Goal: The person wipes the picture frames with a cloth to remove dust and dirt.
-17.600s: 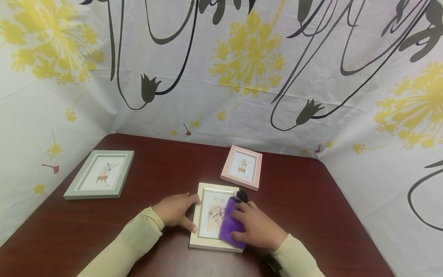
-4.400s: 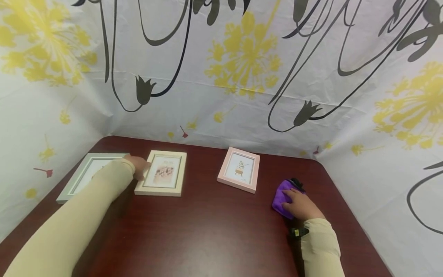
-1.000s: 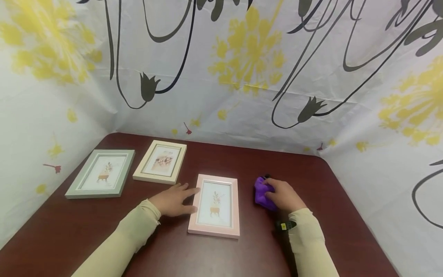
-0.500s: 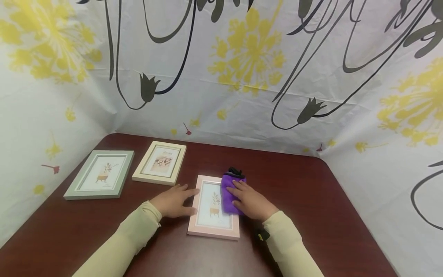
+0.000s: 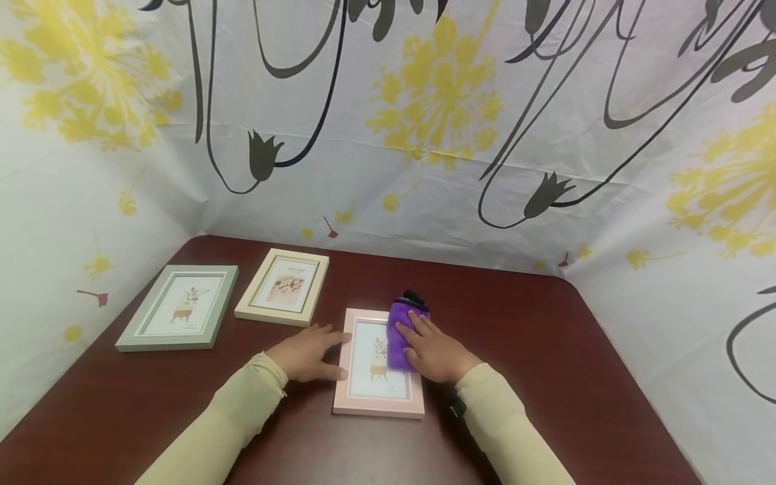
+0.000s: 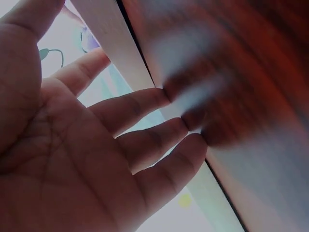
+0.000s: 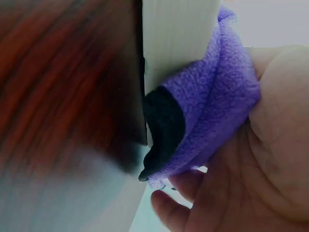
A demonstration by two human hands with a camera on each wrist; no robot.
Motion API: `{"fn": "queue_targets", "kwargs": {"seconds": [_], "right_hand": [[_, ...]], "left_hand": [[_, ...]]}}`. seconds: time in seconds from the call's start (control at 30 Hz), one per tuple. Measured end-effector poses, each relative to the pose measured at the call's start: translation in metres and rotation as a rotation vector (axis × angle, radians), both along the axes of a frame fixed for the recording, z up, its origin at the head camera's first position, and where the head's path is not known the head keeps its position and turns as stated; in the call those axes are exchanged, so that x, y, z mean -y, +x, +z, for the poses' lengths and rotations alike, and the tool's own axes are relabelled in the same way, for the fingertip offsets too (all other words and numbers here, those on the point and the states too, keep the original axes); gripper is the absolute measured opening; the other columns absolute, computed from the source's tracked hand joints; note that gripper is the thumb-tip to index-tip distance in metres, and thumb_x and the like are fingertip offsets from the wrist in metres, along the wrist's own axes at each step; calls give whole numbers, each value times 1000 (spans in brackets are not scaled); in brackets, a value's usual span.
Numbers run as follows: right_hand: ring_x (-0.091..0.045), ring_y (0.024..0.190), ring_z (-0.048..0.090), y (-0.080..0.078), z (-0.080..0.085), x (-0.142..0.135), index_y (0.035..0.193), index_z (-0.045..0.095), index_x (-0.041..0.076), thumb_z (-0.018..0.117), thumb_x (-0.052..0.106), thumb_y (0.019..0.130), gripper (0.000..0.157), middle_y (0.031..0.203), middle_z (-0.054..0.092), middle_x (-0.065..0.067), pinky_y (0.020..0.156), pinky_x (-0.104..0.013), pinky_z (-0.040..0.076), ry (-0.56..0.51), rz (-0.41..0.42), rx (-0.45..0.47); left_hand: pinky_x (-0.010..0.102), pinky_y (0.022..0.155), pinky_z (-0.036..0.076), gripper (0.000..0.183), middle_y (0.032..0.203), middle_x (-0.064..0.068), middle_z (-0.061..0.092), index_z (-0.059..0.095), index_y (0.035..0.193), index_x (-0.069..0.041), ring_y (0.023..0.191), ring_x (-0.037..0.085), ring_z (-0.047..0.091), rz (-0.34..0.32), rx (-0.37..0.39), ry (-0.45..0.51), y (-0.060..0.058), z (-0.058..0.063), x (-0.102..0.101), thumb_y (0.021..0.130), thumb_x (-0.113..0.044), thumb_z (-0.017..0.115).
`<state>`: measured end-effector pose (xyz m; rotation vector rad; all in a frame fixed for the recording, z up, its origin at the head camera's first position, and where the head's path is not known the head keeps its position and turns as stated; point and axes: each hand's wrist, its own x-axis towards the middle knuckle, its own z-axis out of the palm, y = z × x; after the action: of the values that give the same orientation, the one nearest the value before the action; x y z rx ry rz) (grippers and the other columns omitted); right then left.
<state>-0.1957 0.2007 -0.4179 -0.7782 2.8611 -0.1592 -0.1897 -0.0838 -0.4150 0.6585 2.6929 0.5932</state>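
A pink picture frame with a plant picture lies flat on the dark wood table, right before the person. The left hand has its fingers spread, with thumb and index fingertips at the frame's left edge. In the left wrist view its fingers reach out straight. On the frame's upper right part lies a purple cloth with black trim, and the right hand presses it there with outstretched fingers. The right wrist view shows the cloth draped over the frame's side. The right part of the picture is hidden.
A cream picture frame lies at the back left of the table. Left of it is a pale green frame. A white patterned sheet rises behind the table and along both sides.
The cream frame has moved from the middle to the back left. The pink one came forward to its place. In the last second the right hand brought the purple cloth left onto it.
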Motion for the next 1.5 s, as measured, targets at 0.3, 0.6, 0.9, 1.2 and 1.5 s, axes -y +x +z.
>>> {"fn": "queue_targets", "kwargs": {"seconds": [0.3,0.6,0.9,1.2,1.5], "right_hand": [[-43,133,42,8,9,-3,138,59,8,56,25,96,45,146,47,-21,109,-52,38,-79,87,-78],[-17,95,44,31,14,-6,116,71,18,69,25,83,33,104,53,2,80,-33,47,-90,163,-137],[-28,110,54,46,8,1,114,71,12,66,24,86,31,116,61,-6,90,-40,52,-45,169,-295],[-42,140,36,27,8,6,144,53,9,52,33,100,51,153,40,-20,105,-54,42,64,42,-151],[-40,143,31,-16,11,8,147,49,8,51,32,100,52,156,31,-22,114,-49,31,44,4,-23]], "left_hand": [[55,113,30,71,150,21,43,52,145,-16,141,41,34,17,-4,-7,1,0,-2,85,-44,77],[56,113,31,70,149,23,43,52,144,-14,141,43,34,3,-14,3,1,3,-2,86,-43,77],[55,115,25,71,151,18,43,49,148,-15,143,40,32,-13,6,-14,1,3,0,88,-44,74],[56,116,22,73,151,10,45,44,151,-15,144,40,28,-43,27,-11,3,4,2,90,-43,71],[56,115,26,73,150,10,46,45,151,-15,143,43,28,-28,27,-18,3,2,0,90,-43,72]]}}
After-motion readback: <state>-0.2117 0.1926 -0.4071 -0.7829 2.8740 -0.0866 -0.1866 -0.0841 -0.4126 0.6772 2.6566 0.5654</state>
